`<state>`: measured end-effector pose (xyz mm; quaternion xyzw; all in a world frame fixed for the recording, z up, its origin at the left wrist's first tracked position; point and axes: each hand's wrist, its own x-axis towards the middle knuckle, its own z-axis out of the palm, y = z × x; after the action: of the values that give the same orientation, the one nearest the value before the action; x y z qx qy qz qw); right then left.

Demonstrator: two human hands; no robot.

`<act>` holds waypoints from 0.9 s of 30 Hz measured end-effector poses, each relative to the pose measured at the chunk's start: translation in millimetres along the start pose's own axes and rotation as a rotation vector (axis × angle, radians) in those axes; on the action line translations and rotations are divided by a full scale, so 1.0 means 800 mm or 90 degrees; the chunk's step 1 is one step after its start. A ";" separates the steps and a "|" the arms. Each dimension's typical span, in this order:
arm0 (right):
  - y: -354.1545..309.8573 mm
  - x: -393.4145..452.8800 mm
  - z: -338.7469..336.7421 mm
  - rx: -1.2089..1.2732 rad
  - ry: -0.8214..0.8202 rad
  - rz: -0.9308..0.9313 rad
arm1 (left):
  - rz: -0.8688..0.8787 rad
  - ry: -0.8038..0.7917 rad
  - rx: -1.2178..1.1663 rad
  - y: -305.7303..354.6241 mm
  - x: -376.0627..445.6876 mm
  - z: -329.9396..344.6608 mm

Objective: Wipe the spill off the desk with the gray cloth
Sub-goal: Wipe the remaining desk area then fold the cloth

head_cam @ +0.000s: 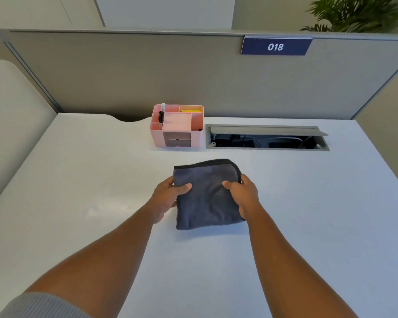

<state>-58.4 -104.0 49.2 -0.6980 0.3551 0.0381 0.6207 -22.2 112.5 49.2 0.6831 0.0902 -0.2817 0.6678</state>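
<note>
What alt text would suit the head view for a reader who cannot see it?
Both hands, left hand and right hand, grip the sides of a folded gray cloth lying on a white desk. Behind it stand a pink desk organizer and an open cable tray, before a gray partition labelled 018.

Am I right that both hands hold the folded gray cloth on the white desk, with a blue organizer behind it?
Not quite: the head view shows the organizer is pink, not blue. The rest holds: the left hand and right hand grip the folded gray cloth on the white desk.
</note>
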 end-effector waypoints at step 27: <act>-0.041 -0.037 0.015 -0.028 -0.176 0.021 | 0.058 0.159 0.024 0.055 0.005 0.059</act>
<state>-58.3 -81.0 88.6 -0.6938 0.2765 0.1521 0.6474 -9.1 62.3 87.4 0.7288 0.1362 -0.1651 0.6505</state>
